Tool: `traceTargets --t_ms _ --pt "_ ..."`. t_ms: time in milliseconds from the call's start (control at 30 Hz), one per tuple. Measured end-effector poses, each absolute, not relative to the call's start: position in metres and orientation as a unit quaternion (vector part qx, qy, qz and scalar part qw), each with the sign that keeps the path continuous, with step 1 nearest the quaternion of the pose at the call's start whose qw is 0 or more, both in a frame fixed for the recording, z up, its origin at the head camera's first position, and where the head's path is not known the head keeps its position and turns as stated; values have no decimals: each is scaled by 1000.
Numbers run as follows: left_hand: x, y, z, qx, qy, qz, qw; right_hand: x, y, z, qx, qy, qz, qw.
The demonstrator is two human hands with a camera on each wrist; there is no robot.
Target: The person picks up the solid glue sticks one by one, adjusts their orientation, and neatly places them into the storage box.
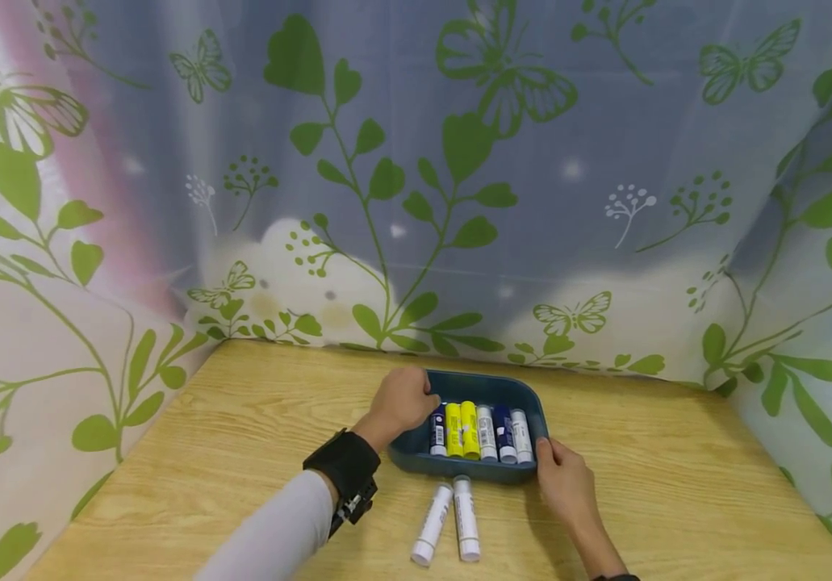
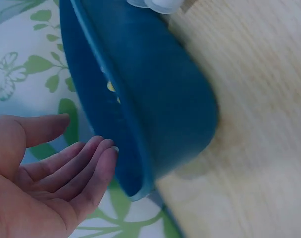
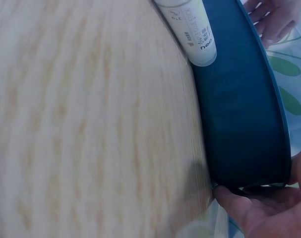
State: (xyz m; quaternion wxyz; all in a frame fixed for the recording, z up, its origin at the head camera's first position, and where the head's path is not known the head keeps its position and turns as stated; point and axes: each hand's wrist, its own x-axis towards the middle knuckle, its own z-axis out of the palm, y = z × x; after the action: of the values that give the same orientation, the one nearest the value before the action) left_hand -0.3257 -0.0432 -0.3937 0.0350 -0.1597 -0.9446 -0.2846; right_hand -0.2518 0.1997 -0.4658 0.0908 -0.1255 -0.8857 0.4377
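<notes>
A dark blue-green tray [image 1: 416,461] with rounded corners sits on the table. Inside it, several glue sticks lie side by side: yellow ones [image 1: 470,432], white ones [image 1: 487,433] and dark blue ones [image 1: 504,434]. My left hand [image 1: 403,398] is at the tray's left rim. In the left wrist view its fingers [image 2: 90,173] are loosely bent, tips right at the rim, with the thumb apart. My right hand [image 1: 568,484] grips the tray's right front corner. In the right wrist view a fingertip [image 3: 229,196] sits low against the tray's end.
Two white glue sticks, one [image 1: 432,526] slanted and one [image 1: 466,520] straighter, lie on the wooden table [image 1: 278,403] in front of the tray, their far ends close to its front wall. A patterned curtain [image 1: 401,202] hangs behind the table and along both sides.
</notes>
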Motion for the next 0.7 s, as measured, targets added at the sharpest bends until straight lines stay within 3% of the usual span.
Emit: traceTargets --t_ms 300,700 --pt "-312 -49 -361 -225 -941 -252 30 -252 201 -465 -124 -884 444 82" --pt "-294 -60 -342 -224 -943 -244 30 -253 201 -465 -124 -885 442 79"
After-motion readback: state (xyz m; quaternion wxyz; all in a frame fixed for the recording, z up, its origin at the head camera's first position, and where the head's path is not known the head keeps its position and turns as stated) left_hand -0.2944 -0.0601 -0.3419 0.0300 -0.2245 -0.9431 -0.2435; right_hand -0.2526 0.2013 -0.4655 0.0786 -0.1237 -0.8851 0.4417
